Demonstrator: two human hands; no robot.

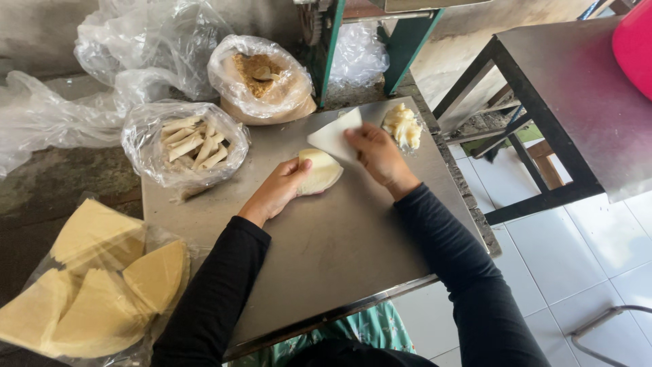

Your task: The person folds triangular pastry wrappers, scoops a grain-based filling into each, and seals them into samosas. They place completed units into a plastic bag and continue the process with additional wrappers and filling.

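White sheet [333, 136] lies flat under your right hand [377, 153], just right of the stack [319, 171] your left hand [280, 189] cups.

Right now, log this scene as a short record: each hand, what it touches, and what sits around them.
left hand: holds a stack of pale wrappers, resting on the metal table
right hand: fingers pressed on a single white wrapper lying flat
beside right hand: pale lumpy paste
bag, upper left of the table: finished rolls
bag behind: brown filling with a spoon
lower left: bagged wrapper stacks
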